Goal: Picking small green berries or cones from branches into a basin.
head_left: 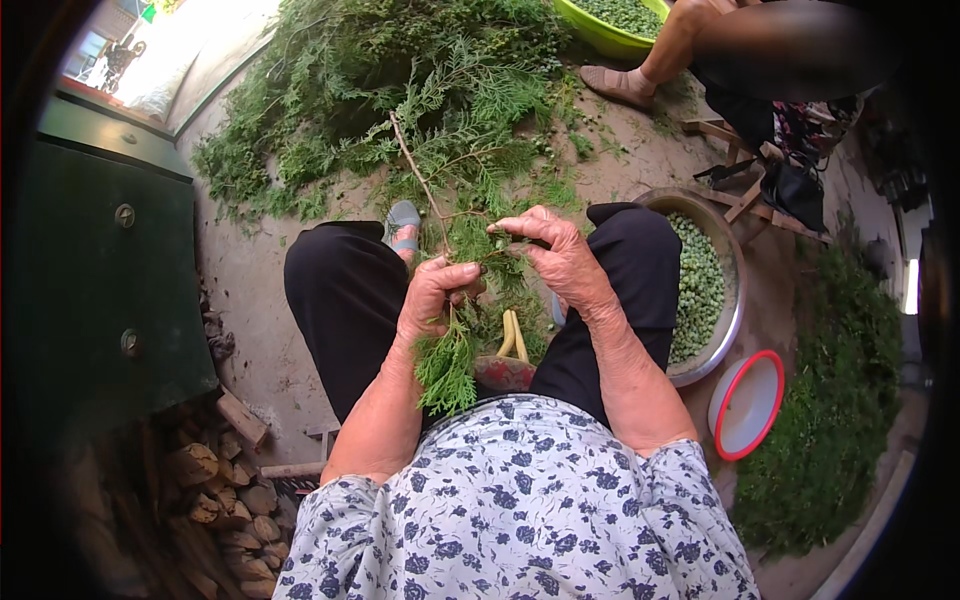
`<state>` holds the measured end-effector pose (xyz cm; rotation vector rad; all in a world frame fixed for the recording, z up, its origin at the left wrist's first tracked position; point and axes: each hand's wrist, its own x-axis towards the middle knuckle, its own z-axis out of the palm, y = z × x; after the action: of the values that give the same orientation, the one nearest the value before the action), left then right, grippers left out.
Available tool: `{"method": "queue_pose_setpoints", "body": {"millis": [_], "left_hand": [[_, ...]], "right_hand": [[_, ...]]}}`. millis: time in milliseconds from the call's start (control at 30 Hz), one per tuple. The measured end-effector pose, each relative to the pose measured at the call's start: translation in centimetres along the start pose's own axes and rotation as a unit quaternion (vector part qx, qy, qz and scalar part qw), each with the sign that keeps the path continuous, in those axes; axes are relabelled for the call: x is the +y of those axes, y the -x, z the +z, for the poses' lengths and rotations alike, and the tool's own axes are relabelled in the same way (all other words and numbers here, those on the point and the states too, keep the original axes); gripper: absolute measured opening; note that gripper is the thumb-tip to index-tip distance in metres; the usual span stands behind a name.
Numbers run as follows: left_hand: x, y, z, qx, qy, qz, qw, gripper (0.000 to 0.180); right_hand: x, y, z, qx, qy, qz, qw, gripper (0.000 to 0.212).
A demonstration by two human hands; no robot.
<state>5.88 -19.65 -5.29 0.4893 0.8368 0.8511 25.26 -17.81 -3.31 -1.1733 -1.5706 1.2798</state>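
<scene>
My left hand (437, 290) is closed around a conifer branch (420, 180) held above my lap. Its bare brown stem slants up and away from me, and a leafy green sprig (447, 365) hangs below the fist. Just to the right, my right hand (560, 250) pinches at a side sprig of the same branch, thumb and forefinger together amid the foliage. Whether a small cone sits between those fingertips is too small to tell. A wide metal basin (738, 290) by my right knee holds many small green cones (698, 290).
Cut conifer branches (350, 100) heap ahead, with more greenery (820, 430) at right. A red-rimmed white basin (716, 415) stands beside the metal one. Yellow handles (513, 335) show between my legs. Another person's foot (620, 84) is near a lime basin (590, 32). Firewood (230, 480) and a green cabinet (110, 270) lie left.
</scene>
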Motion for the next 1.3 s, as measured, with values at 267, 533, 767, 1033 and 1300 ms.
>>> {"method": "queue_pose_setpoints", "body": {"millis": [267, 533, 767, 1033, 1300], "left_hand": [[-0.7, -0.5, -0.2, 0.053, -0.018, 0.011, 0.998, 0.013], [-0.5, -0.7, -0.5, 0.015, 0.004, 0.028, 0.999, 0.013], [-0.6, -0.4, -1.0, -0.029, 0.089, 0.033, 0.995, 0.031], [-1.0, -0.6, -1.1, -0.097, 0.173, 0.055, 0.979, 0.033], [-0.5, -0.4, -0.1, -0.054, 0.139, 0.051, 0.987, 0.031]], "right_hand": [[0.8, 0.2, 1.8, 0.119, 0.070, -0.043, 0.989, 0.021], [0.3, 0.2, 2.4, 0.281, 0.182, -0.046, 0.941, 0.019], [1.0, -0.2, -0.9, 0.166, -0.514, 0.134, 0.831, 0.014], [0.1, 0.1, -0.7, 0.086, -0.625, 0.112, 0.768, 0.018], [0.1, -0.1, -0.1, 0.032, -0.473, 0.139, 0.870, 0.021]]}}
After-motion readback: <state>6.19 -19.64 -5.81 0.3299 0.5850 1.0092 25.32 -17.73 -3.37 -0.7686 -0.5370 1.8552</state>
